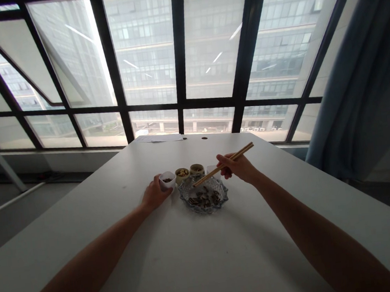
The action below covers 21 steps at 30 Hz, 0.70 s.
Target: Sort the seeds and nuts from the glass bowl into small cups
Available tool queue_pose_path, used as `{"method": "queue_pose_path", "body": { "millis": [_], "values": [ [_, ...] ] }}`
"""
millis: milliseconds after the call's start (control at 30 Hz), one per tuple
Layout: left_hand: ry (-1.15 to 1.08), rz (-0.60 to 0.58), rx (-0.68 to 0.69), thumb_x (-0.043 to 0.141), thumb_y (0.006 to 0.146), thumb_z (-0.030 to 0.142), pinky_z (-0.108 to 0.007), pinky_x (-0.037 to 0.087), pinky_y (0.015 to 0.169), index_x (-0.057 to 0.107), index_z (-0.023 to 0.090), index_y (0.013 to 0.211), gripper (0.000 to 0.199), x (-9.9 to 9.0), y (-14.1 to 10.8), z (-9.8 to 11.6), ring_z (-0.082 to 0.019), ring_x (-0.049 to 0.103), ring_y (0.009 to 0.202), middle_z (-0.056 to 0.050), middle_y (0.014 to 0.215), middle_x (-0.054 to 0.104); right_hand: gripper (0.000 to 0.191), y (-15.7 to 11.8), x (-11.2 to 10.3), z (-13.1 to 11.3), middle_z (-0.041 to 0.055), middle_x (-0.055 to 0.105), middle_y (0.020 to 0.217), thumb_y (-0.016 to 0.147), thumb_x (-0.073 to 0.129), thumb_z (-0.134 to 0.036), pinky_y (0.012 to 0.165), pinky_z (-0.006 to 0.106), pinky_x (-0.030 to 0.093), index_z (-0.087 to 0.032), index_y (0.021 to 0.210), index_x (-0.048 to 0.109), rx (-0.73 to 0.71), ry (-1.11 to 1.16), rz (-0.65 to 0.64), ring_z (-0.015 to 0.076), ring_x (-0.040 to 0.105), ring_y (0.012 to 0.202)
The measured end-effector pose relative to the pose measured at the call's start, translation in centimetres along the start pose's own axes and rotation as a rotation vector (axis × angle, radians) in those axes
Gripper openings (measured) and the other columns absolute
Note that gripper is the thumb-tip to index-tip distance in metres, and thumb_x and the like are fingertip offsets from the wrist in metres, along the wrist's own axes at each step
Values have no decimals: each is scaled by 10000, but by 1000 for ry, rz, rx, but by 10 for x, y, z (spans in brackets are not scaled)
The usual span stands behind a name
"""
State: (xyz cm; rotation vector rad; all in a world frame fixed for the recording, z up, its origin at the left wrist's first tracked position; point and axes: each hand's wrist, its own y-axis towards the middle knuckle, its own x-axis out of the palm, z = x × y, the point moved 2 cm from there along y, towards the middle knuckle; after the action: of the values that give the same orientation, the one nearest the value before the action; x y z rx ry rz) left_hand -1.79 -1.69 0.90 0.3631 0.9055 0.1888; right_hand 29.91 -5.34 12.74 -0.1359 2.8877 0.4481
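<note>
Chopsticks (243, 150), thin and yellow-brown, are gripped in my right hand (238, 165); my left hand (154, 194) holds a small white cup (171, 184) of dark bits (167, 180) beside a spiky glass bowl (185, 194).

Can read no text, label, brand, number or sign anywhere. Cannot make out any print on the paper (161, 139) lying at the far end of the table (189, 262), too pale and distant to tell. Likewise for the building (144, 44) outside.
</note>
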Motion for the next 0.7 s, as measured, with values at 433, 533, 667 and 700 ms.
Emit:
{"method": "queue_pose_path", "body": {
  "millis": [433,533,667,700],
  "values": [
    [-5,-4,25,682,745,394,-424,524,899,426,187,1312,656,-4,-3,8,-306,659,1052,-155,1142,653,583,-5,2,-4,46,646,482,707,705,-702,340,207,406,-120,681,714,-121,-55,-64,111,560,354],
    [4,-3,34,692,753,369,-407,530,893,428,191,1306,638,-6,-5,11,-296,662,1049,-143,1136,662,581,-5,2,-5,45,645,477,707,705,-700,337,205,397,-120,679,713,-121,-38,-60,111,559,349],
    [13,25,51,709,746,351,-397,537,874,441,195,1302,636,-7,-7,13,-295,671,1026,-130,1122,671,568,-4,3,-5,43,642,472,711,708,-691,337,207,400,-125,676,715,-124,-31,-59,114,561,351],
    [14,36,60,710,745,353,-391,541,865,446,202,1298,631,-7,-7,14,-291,674,1016,-123,1114,674,566,-4,3,-5,43,641,470,712,708,-691,336,208,401,-126,674,715,-126,-30,-59,115,561,352]
  ]
}}
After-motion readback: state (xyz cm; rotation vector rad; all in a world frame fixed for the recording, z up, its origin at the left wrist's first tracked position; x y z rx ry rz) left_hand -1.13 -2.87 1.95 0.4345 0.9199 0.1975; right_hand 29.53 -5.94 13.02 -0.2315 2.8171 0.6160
